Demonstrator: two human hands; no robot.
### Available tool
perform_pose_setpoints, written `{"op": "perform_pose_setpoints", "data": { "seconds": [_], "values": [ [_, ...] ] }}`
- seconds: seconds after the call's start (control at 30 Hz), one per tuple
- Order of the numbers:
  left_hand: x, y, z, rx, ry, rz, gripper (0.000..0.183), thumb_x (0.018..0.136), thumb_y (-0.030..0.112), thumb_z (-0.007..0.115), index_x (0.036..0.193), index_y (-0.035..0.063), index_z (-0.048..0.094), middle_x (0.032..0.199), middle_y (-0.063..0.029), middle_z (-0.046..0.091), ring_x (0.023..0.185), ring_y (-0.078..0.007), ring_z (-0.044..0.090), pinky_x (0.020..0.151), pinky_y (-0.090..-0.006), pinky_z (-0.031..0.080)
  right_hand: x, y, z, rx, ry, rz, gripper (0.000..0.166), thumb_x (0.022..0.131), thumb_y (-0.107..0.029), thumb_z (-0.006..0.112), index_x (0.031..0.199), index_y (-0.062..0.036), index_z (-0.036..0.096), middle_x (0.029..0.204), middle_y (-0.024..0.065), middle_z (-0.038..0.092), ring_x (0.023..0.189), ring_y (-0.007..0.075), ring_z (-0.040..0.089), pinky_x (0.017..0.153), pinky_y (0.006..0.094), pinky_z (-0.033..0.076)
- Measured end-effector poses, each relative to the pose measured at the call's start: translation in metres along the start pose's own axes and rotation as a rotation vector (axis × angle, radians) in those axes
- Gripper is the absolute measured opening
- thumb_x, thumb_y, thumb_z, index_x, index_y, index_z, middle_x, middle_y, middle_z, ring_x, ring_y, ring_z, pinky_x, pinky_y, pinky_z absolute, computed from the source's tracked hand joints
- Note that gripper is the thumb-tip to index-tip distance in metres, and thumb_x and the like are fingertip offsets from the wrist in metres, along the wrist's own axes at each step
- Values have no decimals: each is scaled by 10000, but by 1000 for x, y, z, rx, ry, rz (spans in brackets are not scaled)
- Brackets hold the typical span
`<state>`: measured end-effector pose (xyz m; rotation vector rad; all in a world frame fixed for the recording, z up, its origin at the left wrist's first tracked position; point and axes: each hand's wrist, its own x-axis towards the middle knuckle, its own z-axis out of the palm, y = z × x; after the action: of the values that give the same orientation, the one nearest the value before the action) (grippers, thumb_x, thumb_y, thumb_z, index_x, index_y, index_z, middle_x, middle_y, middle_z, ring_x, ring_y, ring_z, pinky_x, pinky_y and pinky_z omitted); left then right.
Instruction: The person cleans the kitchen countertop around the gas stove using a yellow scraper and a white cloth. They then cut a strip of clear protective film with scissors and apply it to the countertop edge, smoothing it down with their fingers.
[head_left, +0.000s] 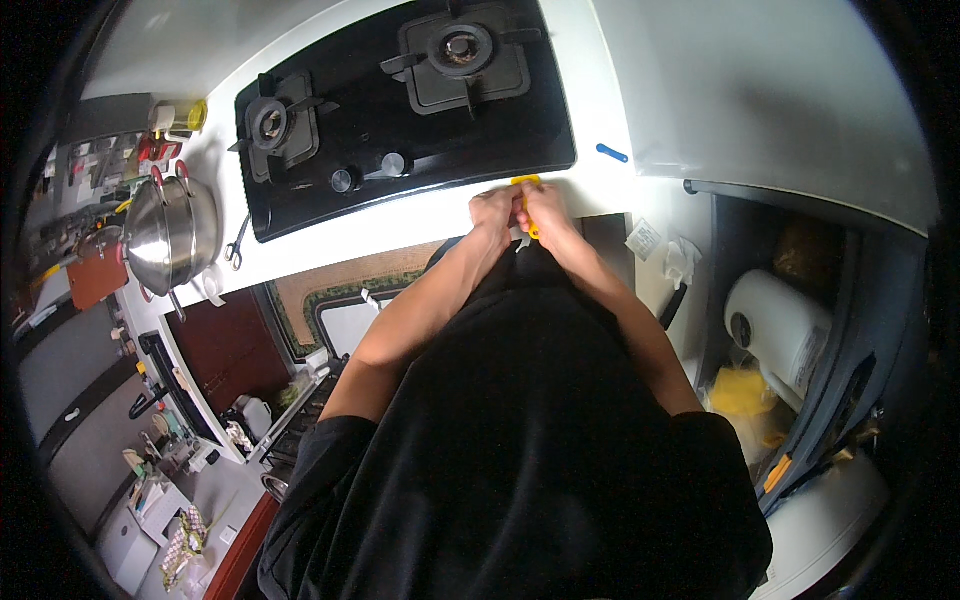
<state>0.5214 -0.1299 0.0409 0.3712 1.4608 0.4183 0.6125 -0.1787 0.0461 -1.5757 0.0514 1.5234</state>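
Observation:
Both hands meet at the front edge of the white counter (420, 215), just before the black gas hob. My right hand (547, 210) is closed around a yellow plastic tool (533, 229) with a wide crosswise head and a narrow handle with a hole in its lower end. From the other side, the fingers of my left hand (493, 208) pinch the same tool near its head. My fingers hide much of its middle, so its exact kind is unclear. A small blue plastic piece (612, 153) lies on the counter to the right, apart from my hands.
The gas hob (480, 142) has two burners with raised pan supports. At the left stand a steel pot (166, 236) with red-covered handles and a pair of scissors (235, 246). An open compartment on the right holds a white plastic container (780, 322). A patterned mat (296, 300) lies below.

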Motion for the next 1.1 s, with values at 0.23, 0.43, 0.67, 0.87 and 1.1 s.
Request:
{"op": "perform_pose_setpoints", "data": {
  "seconds": [0.23,0.43,0.67,0.87,1.1],
  "values": [
    [-5,13,-20,35,98,53,141,904,27,753,833,-88,710,732,-157,706,472,-201,589,413,-367,461,2,13,28,-46,12,-16,285,1107,-190,513,933,10,617,678,78,616,473,137,507,394,310,391],
    [14,4,-26,67,66,91,159,922,31,715,843,-107,704,700,-173,687,413,-225,559,347,-392,423,1,12,25,-42,-45,-60,286,1103,-204,511,933,-1,618,666,68,603,470,134,508,399,302,401],
    [-4,11,-23,255,-107,320,209,1039,130,591,1075,-19,734,887,-95,737,724,-194,700,681,-321,584,-4,6,-25,53,-11,-109,360,1099,-282,492,996,30,641,643,55,582,454,120,484,415,294,400],
    [-47,0,2,1265,-409,1322,403,963,132,635,1354,33,635,1371,-189,618,1296,-356,580,1106,-458,456,-35,-4,-97,37,97,-209,339,1076,-266,506,1044,36,655,652,41,577,470,111,491,416,282,394],
    [-39,-20,34,1844,-290,1492,754,1043,409,566,1616,-4,302,1675,-162,333,1528,-309,349,1276,-449,255,-61,11,-127,58,104,-267,338,1058,-239,506,1066,67,651,672,52,592,478,112,506,418,283,403]
  ]
}}
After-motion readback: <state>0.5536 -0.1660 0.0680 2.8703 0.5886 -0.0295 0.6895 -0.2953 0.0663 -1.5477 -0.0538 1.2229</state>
